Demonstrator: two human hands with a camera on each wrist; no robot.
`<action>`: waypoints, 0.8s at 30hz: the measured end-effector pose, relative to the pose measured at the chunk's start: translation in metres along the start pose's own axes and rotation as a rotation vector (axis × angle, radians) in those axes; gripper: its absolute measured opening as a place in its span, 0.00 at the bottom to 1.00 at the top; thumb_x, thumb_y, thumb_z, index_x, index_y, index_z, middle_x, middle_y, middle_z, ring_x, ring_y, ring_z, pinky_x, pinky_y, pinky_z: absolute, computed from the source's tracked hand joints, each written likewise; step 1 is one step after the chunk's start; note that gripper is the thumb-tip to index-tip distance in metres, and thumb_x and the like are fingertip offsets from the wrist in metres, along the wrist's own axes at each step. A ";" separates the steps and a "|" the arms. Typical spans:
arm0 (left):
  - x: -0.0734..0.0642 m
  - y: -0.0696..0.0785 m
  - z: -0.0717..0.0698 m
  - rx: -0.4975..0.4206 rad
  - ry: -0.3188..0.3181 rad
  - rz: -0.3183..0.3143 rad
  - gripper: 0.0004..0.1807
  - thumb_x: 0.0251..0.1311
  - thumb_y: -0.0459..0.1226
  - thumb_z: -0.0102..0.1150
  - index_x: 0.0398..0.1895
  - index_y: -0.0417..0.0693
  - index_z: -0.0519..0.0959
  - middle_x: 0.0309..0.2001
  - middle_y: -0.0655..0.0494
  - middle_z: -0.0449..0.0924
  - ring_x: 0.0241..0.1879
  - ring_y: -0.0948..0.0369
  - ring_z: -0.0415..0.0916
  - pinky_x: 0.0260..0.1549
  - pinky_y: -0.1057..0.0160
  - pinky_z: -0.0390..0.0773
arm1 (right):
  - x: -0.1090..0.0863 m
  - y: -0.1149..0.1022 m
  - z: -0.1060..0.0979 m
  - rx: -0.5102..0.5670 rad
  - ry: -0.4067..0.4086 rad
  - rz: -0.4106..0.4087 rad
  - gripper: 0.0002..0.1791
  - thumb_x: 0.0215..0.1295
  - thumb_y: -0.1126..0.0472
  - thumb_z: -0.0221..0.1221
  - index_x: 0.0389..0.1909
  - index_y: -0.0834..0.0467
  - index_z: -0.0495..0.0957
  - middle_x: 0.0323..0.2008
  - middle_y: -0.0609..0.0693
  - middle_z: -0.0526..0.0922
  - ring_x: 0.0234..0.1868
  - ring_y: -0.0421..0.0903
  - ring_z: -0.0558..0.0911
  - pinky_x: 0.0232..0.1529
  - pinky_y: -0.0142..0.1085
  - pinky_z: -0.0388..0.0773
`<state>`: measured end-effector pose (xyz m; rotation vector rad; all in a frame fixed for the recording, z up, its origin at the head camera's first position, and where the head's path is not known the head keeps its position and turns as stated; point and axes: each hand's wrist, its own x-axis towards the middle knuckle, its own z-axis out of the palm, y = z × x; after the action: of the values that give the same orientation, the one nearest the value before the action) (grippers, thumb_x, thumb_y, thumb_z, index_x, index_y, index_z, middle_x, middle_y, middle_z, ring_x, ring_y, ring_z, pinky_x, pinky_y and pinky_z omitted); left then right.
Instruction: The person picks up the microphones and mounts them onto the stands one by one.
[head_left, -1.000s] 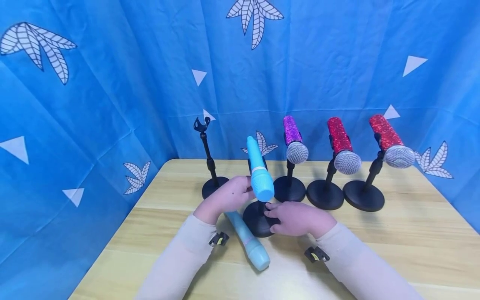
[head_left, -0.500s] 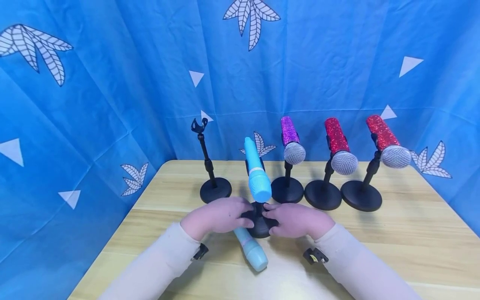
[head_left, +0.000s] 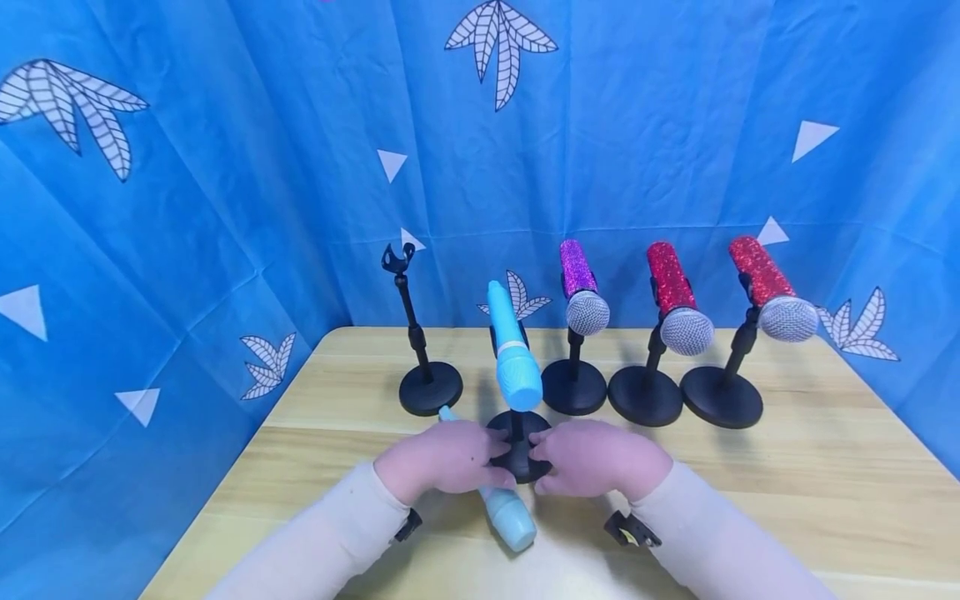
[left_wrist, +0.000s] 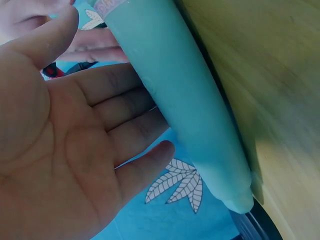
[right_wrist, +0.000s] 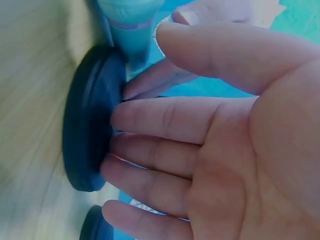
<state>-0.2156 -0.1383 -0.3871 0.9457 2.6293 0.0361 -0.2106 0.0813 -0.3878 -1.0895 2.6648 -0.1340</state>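
Note:
A bright blue microphone (head_left: 516,367) sits tilted in the clip of a black stand, its head toward me. My left hand (head_left: 450,456) is at the left side of that stand's round base (head_left: 528,471), and my right hand (head_left: 596,457) is at its right side. In the right wrist view, nearly straight fingers (right_wrist: 150,117) touch the base. A second, pale blue microphone (head_left: 512,521) lies on the table, partly hidden under my left hand. The left wrist view shows this lying microphone (left_wrist: 170,90) beside relaxed, extended fingers (left_wrist: 137,132).
An unloaded microphone stand (head_left: 430,387) is at the back left. To the right stand a purple microphone (head_left: 577,271) and two red glittery microphones (head_left: 670,275), each on a black stand. Blue patterned cloth (head_left: 300,167) hangs behind the wooden table (head_left: 810,492).
My left hand has come down from beside the upright blue microphone to the left of the stand's base. The right hand stays by the base. The view tilts slightly.

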 end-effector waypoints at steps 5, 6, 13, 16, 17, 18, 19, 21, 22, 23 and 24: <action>0.003 -0.007 -0.002 0.025 0.017 -0.008 0.32 0.69 0.62 0.53 0.68 0.54 0.77 0.68 0.55 0.73 0.59 0.56 0.78 0.53 0.55 0.78 | 0.002 -0.002 0.001 -0.042 0.035 -0.015 0.29 0.65 0.46 0.62 0.61 0.60 0.80 0.66 0.55 0.75 0.59 0.54 0.80 0.59 0.46 0.76; 0.004 -0.009 -0.003 0.023 0.017 -0.011 0.32 0.69 0.61 0.53 0.68 0.54 0.77 0.69 0.54 0.72 0.60 0.55 0.77 0.54 0.55 0.78 | 0.002 -0.002 0.002 -0.047 0.038 -0.019 0.30 0.65 0.46 0.62 0.62 0.61 0.79 0.67 0.56 0.74 0.60 0.54 0.80 0.60 0.46 0.76; 0.017 -0.030 -0.007 -0.027 0.000 -0.037 0.31 0.71 0.58 0.53 0.70 0.53 0.75 0.68 0.55 0.73 0.63 0.56 0.75 0.60 0.53 0.73 | 0.011 0.001 0.010 -0.051 0.065 -0.028 0.34 0.66 0.48 0.62 0.67 0.64 0.74 0.71 0.60 0.68 0.67 0.55 0.74 0.64 0.46 0.72; 0.024 -0.038 -0.011 -0.035 -0.008 -0.052 0.31 0.71 0.57 0.54 0.70 0.51 0.74 0.67 0.55 0.74 0.64 0.55 0.73 0.61 0.53 0.72 | 0.020 0.004 0.014 -0.061 0.067 -0.015 0.36 0.66 0.47 0.63 0.69 0.65 0.71 0.73 0.61 0.66 0.70 0.54 0.70 0.66 0.45 0.70; 0.027 -0.040 -0.013 -0.035 -0.010 -0.059 0.31 0.71 0.56 0.54 0.70 0.51 0.73 0.67 0.55 0.74 0.65 0.55 0.73 0.62 0.53 0.71 | 0.024 0.005 0.015 -0.060 0.066 -0.008 0.37 0.66 0.47 0.63 0.69 0.65 0.70 0.73 0.61 0.65 0.70 0.55 0.69 0.66 0.45 0.69; 0.030 -0.043 -0.015 -0.034 -0.011 -0.067 0.31 0.71 0.56 0.54 0.71 0.51 0.73 0.67 0.55 0.74 0.65 0.55 0.72 0.63 0.53 0.71 | 0.028 0.007 0.016 -0.060 0.063 -0.001 0.38 0.66 0.46 0.63 0.70 0.65 0.70 0.73 0.61 0.64 0.71 0.55 0.68 0.67 0.45 0.69; 0.033 -0.045 -0.016 -0.035 -0.011 -0.078 0.32 0.71 0.56 0.55 0.71 0.50 0.73 0.67 0.55 0.74 0.66 0.55 0.72 0.63 0.53 0.70 | 0.032 0.009 0.016 -0.061 0.059 0.006 0.38 0.67 0.46 0.63 0.70 0.64 0.69 0.74 0.61 0.63 0.71 0.55 0.68 0.67 0.44 0.69; 0.038 -0.049 -0.019 -0.043 -0.015 -0.105 0.32 0.70 0.56 0.55 0.71 0.51 0.73 0.67 0.55 0.74 0.66 0.55 0.72 0.63 0.53 0.70 | 0.040 0.013 0.016 -0.057 0.054 0.017 0.39 0.67 0.45 0.62 0.71 0.64 0.68 0.74 0.61 0.62 0.71 0.55 0.68 0.67 0.44 0.69; 0.041 -0.051 -0.020 -0.047 -0.017 -0.116 0.32 0.70 0.57 0.56 0.71 0.51 0.73 0.67 0.55 0.74 0.65 0.55 0.72 0.63 0.53 0.70 | 0.044 0.015 0.015 -0.047 0.049 0.024 0.39 0.67 0.45 0.62 0.71 0.64 0.68 0.75 0.61 0.61 0.71 0.55 0.69 0.66 0.44 0.70; 0.044 -0.052 -0.021 -0.052 -0.016 -0.125 0.32 0.70 0.57 0.56 0.71 0.52 0.73 0.67 0.55 0.75 0.65 0.55 0.73 0.63 0.54 0.71 | 0.047 0.018 0.014 -0.029 0.043 0.028 0.38 0.67 0.46 0.62 0.71 0.64 0.68 0.75 0.61 0.61 0.70 0.56 0.69 0.66 0.44 0.70; 0.047 -0.054 -0.021 -0.061 -0.018 -0.139 0.32 0.70 0.57 0.56 0.71 0.52 0.73 0.66 0.55 0.75 0.64 0.56 0.73 0.62 0.54 0.71 | 0.050 0.020 0.013 -0.017 0.037 0.030 0.38 0.67 0.46 0.61 0.71 0.64 0.68 0.75 0.62 0.61 0.70 0.56 0.69 0.66 0.44 0.70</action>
<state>-0.2893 -0.1490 -0.3894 0.7375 2.6544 0.0729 -0.2553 0.0607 -0.4144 -1.0616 2.7189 -0.1275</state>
